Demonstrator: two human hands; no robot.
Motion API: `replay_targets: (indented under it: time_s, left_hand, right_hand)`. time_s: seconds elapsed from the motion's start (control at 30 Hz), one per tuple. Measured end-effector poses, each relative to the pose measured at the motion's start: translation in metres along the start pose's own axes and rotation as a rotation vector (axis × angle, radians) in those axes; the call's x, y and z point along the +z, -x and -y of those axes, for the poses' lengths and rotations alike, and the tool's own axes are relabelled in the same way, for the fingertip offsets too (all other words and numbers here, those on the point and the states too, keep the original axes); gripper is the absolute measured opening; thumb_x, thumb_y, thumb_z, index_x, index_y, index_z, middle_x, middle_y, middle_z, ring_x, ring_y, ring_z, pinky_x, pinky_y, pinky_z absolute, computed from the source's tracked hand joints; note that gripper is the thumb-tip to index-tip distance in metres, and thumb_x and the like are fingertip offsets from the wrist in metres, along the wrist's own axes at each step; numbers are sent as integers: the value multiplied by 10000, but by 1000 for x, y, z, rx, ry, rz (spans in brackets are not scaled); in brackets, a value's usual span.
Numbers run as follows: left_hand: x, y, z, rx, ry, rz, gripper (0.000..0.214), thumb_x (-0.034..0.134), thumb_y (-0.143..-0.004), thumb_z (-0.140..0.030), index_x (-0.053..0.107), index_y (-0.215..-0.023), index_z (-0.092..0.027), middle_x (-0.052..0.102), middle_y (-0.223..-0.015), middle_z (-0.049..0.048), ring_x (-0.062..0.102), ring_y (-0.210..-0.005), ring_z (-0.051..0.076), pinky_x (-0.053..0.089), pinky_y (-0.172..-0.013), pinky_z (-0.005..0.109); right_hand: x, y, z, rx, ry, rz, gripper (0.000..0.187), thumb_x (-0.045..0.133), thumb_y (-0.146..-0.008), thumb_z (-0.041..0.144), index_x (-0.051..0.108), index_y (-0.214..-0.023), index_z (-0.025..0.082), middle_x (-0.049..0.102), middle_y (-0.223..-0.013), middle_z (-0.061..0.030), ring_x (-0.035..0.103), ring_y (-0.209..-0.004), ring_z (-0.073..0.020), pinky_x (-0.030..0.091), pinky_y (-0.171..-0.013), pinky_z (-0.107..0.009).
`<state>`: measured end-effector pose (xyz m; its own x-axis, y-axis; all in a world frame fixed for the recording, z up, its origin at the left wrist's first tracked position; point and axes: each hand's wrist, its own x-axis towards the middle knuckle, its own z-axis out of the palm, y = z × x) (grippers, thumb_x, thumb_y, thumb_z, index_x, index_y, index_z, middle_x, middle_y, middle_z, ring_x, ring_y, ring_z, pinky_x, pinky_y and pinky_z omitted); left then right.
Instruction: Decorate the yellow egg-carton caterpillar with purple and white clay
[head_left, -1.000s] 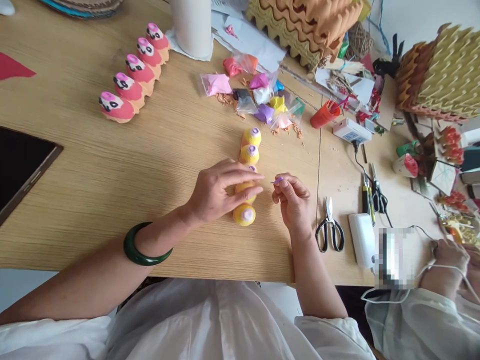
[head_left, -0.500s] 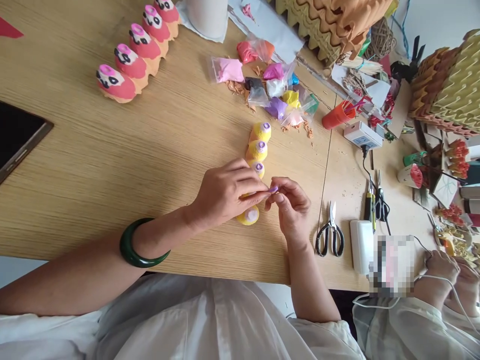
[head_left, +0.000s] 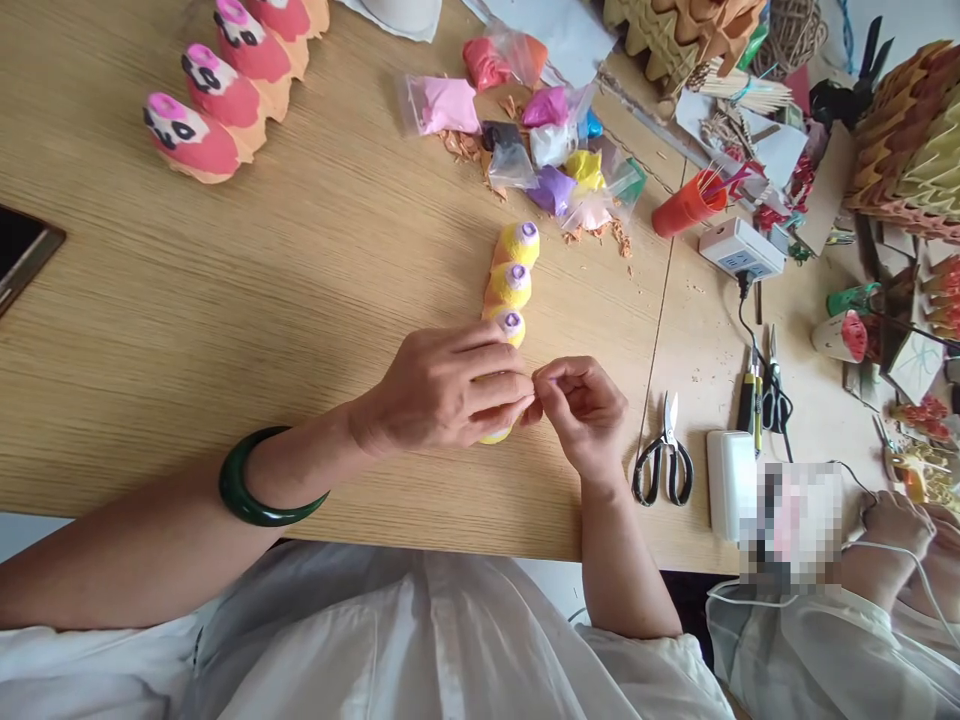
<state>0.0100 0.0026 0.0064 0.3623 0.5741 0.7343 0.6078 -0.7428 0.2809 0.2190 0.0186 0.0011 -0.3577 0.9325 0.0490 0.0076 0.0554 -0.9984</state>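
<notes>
A row of yellow clay figures with purple tops lies on the wooden table. My left hand rests curled over the near end of the row, hiding the closest figures. My right hand is just to its right, its thumb and forefinger pinched on a tiny purple clay bit. The fingertips of both hands meet at that bit. A green bangle circles my left wrist.
Pink clay figures line the far left. Bags of coloured clay lie behind the yellow row. Scissors, a white case, a power strip and an orange cup sit right. Another person's hands work at the right edge.
My two hands have drawn together until their fingertips touch, and my left hand now covers more of the yellow row. The camera view has shifted toward me.
</notes>
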Motion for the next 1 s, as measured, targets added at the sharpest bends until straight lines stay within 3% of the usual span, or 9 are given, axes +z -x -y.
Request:
replay_targets:
  time_s: [0.13, 0.27, 0.4, 0.57, 0.77, 0.9, 1.0]
  left_hand:
    - [4, 1, 1, -244, 288, -19, 163, 656, -1062, -290, 745, -933, -247, 799, -862, -20, 717, -801, 143, 604, -841, 290]
    - [7, 4, 4, -339, 367, 48, 276, 597, -1092, -358, 784, -918, -254, 807, -859, 16, 712, -814, 173, 594, -844, 326]
    - [9, 5, 4, -292, 351, 54, 311, 572, -1099, -348, 762, -884, -226, 797, -858, 25, 701, -833, 173, 582, -847, 314]
    - [9, 5, 4, -231, 304, 33, 330, 572, -1100, -321, 702, -820, -204, 764, -823, 27, 661, -781, 164, 555, -781, 292]
    - [10, 6, 2, -248, 364, 72, 348, 538, -1108, -290, 671, -797, -207, 721, -767, 9, 651, -760, 156, 550, -772, 294]
    - [5, 4, 1, -359, 342, 14, 355, 536, -1116, -315, 671, -800, -224, 746, -782, 6, 645, -750, 165, 541, -757, 332]
    - [-3, 1, 7, -507, 292, -30, 392, 531, -1122, -360, 647, -765, -243, 711, -728, -4, 606, -702, 163, 526, -727, 354]
  right_hand:
    - [-9, -7, -3, 50, -99, -171, 52, 733, -952, 253, 691, -967, 227, 717, -918, 6, 661, -635, -82, 600, -546, -214]
    - [-12, -7, -2, 192, -333, -67, 54, 751, -905, 246, 729, -954, 242, 614, -864, 25, 506, -573, -67, 423, -390, -165]
    - [-2, 0, -4, 93, -293, 61, 179, 786, -945, 306, 787, -1124, 302, 547, -783, 50, 369, -507, -50, 322, -388, -171]
    - [8, 4, 1, -88, -110, 73, 164, 802, -952, 258, 835, -1100, 321, 573, -780, 39, 459, -566, -60, 426, -495, -208]
    - [10, 6, 1, -145, -30, -18, 34, 810, -952, 276, 817, -985, 283, 667, -825, 16, 549, -590, -74, 493, -534, -234]
    - [12, 5, -6, -70, 3, -104, 170, 815, -944, 435, 796, -929, 267, 678, -812, -4, 605, -654, -118, 504, -565, -275]
    - [12, 4, -9, -49, 52, -144, 177, 821, -939, 441, 800, -898, 270, 687, -828, -6, 597, -706, -128, 477, -603, -287]
